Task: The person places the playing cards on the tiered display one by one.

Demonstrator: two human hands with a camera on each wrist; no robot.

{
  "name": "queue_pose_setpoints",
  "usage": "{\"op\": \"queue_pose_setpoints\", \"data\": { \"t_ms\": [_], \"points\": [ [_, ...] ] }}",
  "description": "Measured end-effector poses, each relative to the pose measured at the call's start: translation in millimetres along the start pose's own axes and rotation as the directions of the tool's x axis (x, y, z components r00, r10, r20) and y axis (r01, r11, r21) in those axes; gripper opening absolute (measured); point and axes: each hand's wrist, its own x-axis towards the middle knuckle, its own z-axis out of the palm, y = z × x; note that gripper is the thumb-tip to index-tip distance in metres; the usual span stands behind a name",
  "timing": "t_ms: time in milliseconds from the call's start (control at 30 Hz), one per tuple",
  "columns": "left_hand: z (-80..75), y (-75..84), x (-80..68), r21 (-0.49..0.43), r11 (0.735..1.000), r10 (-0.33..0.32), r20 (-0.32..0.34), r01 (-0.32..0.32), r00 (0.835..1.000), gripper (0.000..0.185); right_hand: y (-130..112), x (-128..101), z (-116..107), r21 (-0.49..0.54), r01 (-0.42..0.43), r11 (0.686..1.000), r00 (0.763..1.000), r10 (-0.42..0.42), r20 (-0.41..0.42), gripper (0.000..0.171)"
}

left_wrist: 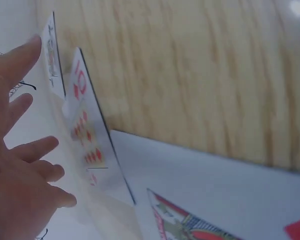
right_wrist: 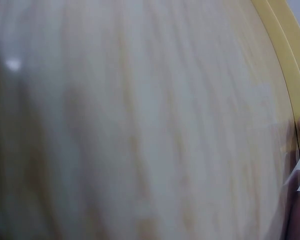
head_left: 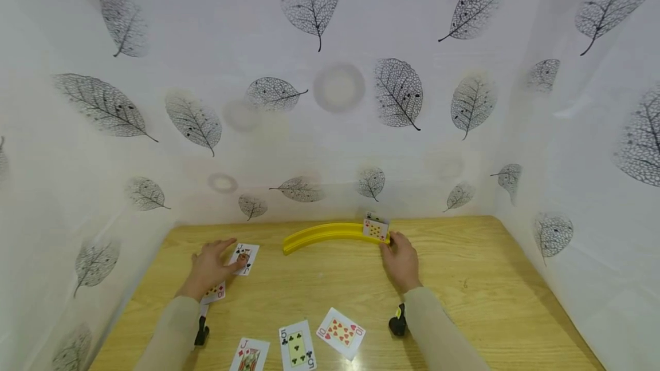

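Landmark: yellow card rack (head_left: pixel 330 235), a curved strip near the back of the bench (head_left: pixel 464 279).

Nearest the person, well in front of the rack: a jack (head_left: pixel 250 355), a 5 of clubs (head_left: pixel 297 346) and a 10 of hearts (head_left: pixel 341 333) lie face up in a row at the bench's front edge; the jack is cut off by the frame bottom. Bare wood between this row and the rack, and more to the rack's right, up to the bench's right edge.

Left hand (head_left: pixel 210 268), front-left of the rack: fingers straight, resting flat, fingertip touching a black jack card (head_left: pixel 244 258). A red 10 card (head_left: pixel 213 292) pokes out under the wrist, mostly hidden. Left wrist view is blurred; suits unreadable there.

Right hand (head_left: pixel 400 261) at the rack's right end, pinching a diamonds card (head_left: pixel 375 228) standing upright in the rack; rank too small to read. Another card behind it, mostly hidden. Right wrist view: blurred wood, rack edge only.
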Motion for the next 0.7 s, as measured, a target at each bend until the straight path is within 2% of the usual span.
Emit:
{"op": "queue_pose_setpoints", "data": {
  "t_ms": [167, 233, 433, 700],
  "points": [
    [0.8, -5.4, 1.3, 0.091, 0.996, -0.025, 0.038, 0.022, 0.999, 0.095, -1.7, -0.1, -0.7, 0.001, 0.010, 1.000, 1.000, -0.010, 0.002, 0.047],
    [0.0, -5.0, 1.6, 0.108, 0.994, -0.023, 0.045, 0.018, 0.999, 0.096, -1.7, 0.0, -0.5, 0.000, 0.014, 1.000, 1.000, -0.014, -0.001, 0.047],
    [-0.4, -5.7, 3.2, 0.101, 0.995, -0.031, 0.099, 0.021, 0.995, 0.090, -1.4, 0.2, 0.1, 0.000, 0.014, 1.000, 1.000, -0.014, -0.010, 0.047],
    [-1.1, -4.1, 3.9, 0.087, 0.995, -0.071, 0.147, 0.058, 0.987, 0.089, -1.7, 0.2, 0.1, -0.004, 0.007, 1.000, 1.000, -0.007, -0.014, 0.045]
  ]
}}
